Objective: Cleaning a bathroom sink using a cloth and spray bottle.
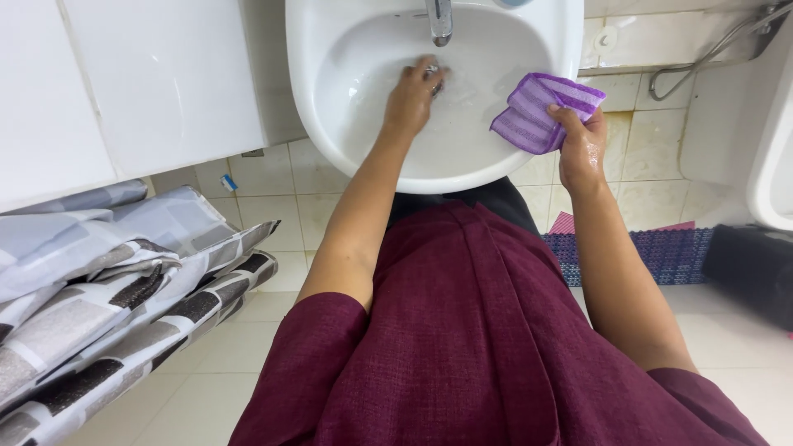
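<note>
The white sink [330, 124] is holding shallow water. A grey checked curtain [116, 289] is hanging well left of the sink. The right hand [582, 149] is gripping a purple cloth [541, 111] over the sink's right rim. The left hand [410, 99] is reaching inside the sink, its fingers [429, 73] curling at the drain under the tap [440, 21].

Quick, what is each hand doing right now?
Left hand: down in the sink at the drain, holding nothing visible; grip unclear.
Right hand: closed on a folded purple cloth.
</note>
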